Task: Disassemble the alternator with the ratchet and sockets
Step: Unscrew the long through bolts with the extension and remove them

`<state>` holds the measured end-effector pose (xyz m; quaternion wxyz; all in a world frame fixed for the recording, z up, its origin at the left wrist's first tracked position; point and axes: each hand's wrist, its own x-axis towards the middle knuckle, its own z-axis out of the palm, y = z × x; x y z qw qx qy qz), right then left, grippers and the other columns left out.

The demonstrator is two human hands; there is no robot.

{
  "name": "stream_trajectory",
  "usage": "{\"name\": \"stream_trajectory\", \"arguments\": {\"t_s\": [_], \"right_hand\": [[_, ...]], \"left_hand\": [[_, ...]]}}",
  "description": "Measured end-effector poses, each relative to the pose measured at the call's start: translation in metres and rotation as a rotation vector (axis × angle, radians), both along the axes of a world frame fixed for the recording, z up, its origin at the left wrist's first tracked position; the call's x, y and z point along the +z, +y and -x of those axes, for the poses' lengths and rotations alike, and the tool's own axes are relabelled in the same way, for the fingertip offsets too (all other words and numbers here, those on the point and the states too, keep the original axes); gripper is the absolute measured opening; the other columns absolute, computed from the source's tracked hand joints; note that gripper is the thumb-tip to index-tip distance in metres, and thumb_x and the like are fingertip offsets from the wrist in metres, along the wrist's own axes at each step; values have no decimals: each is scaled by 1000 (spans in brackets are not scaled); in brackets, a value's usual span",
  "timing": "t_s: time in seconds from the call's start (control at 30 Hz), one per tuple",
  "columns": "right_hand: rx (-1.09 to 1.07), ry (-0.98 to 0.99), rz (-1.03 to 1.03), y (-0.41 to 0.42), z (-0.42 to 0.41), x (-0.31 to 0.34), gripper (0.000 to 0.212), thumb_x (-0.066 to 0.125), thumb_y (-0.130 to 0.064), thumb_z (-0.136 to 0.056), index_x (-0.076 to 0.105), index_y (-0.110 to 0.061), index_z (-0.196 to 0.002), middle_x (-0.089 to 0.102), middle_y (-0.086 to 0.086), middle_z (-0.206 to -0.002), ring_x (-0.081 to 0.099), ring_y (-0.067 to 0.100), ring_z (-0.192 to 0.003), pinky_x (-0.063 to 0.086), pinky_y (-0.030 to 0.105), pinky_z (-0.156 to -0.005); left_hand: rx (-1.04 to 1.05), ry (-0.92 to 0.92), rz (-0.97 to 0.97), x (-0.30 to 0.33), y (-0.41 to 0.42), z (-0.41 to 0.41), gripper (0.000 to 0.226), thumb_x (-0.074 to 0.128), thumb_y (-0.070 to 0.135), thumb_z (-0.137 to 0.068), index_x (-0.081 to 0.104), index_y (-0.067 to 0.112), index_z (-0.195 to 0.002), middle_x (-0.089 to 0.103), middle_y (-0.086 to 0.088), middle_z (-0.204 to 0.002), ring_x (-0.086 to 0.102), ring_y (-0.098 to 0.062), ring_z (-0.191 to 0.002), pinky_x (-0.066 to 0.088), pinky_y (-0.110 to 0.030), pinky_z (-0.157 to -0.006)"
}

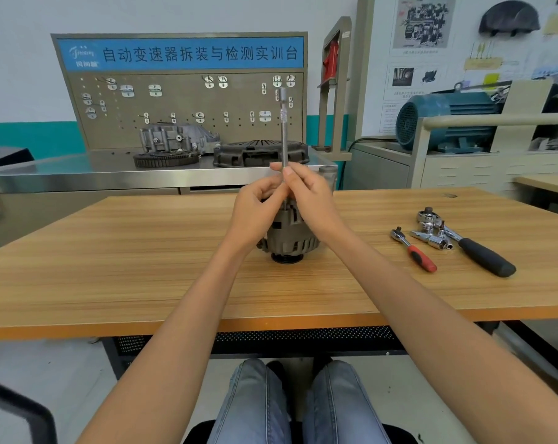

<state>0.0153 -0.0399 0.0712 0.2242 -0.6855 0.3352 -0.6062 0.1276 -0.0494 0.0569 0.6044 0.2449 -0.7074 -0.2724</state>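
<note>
Wood-grain bench (143, 267) carries the alternator (289, 238) at its centre, standing pulley-down. A long extension bar (283, 129) rises upright from the alternator's top toward twelve o'clock. Both hands meet on its lower shaft: the left hand (255, 209) pinches the bar from nine o'clock, the right hand (309, 200) pinches it from three o'clock, fingers curled round the metal. Whether a socket sits seated on a bolt below is hidden by the hands. At three o'clock, well apart, lie a red-handled ratchet (415, 251) and a black-handled ratchet (476, 248), with loose sockets (431, 237) between them. To do this step well, I judge the bar should stay vertical and pressed squarely onto the fastener, so it does not slip or round the head.
</note>
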Motion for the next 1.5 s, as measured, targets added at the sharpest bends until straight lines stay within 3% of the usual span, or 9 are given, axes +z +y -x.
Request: {"name": "stream_trajectory", "arguments": {"t_s": [0.2, 0.33, 0.53, 0.7, 0.8, 0.97, 1.13, 1.33, 1.5], "right_hand": [[-43, -81, 13, 1, -4, -1, 11, 55, -21, -95, 55, -12, -101, 69, -7, -71, 68, 5, -73, 50, 14, -65], [-67, -72, 26, 0, -4, -2, 16, 53, -22, -96, 61, -11, -104, 69, 4, -85, 67, 14, -85, 54, 25, -75], [-44, -55, 38, 0, -2, 0, 20, 48, -19, -98, 65, -18, -109, 67, -1, -100, 63, 11, -100, 52, 28, -90], [-21, -66, 0, 0, -4, -1, 26, 43, -20, -100, 64, -15, -115, 66, 2, -105, 61, 13, -104, 51, 32, -92], [-12, -100, -14, -1, -6, -1, 20, 52, -28, -96, 57, -18, -113, 70, -9, -86, 66, 2, -88, 52, 15, -76], [-49, -85, 32, -1, -4, -3, 7, 53, -20, -96, 52, -18, -89, 64, -14, -60, 62, -4, -64, 46, 10, -60], [-53, -51, 40, 1, -3, -1, 21, 49, -19, -97, 66, -10, -108, 67, 0, -95, 64, 6, -91, 52, 20, -81], [-55, -59, 8, 2, -5, 0, 29, 45, -21, -99, 62, -12, -122, 66, 6, -109, 61, 13, -105, 51, 28, -91], [-12, -109, -18, 2, -5, -1, 16, 54, -28, -95, 54, -17, -107, 69, -8, -70, 66, -1, -72, 48, 10, -63]], "left_hand": [[54, -31, 2, -2, -2, 1, 14, 57, 11, -93, 69, 16, -99, 69, 18, -73, 63, 3, -73, 46, -11, -65], [69, -14, -16, -2, -2, 2, 13, 58, 12, -93, 69, 12, -100, 72, 12, -80, 66, -1, -78, 48, -13, -68], [36, -33, -8, -1, -1, 0, 19, 52, 11, -97, 68, 7, -108, 73, 0, -98, 68, -11, -94, 52, -20, -80], [41, -20, 3, -3, -3, 0, 15, 54, 10, -96, 68, 8, -102, 72, 1, -93, 68, -8, -89, 52, -18, -76], [50, -27, 19, -2, -2, 0, 13, 59, 10, -93, 68, 18, -98, 72, 12, -85, 67, -3, -84, 50, -15, -72], [54, -11, 4, -3, -3, 1, 11, 60, 13, -92, 68, 15, -99, 72, 10, -83, 67, -4, -82, 50, -15, -70], [18, -15, -13, -2, -2, 1, 18, 54, 12, -96, 67, 8, -108, 73, 3, -95, 68, -10, -92, 52, -20, -77], [20, -7, -17, -2, -1, 1, 17, 51, 11, -97, 68, 13, -100, 72, 5, -90, 68, -6, -89, 50, -16, -75], [15, 6, -19, -3, -5, 0, 17, 54, 14, -96, 69, 13, -104, 73, 1, -94, 69, -13, -92, 52, -22, -77]]}}
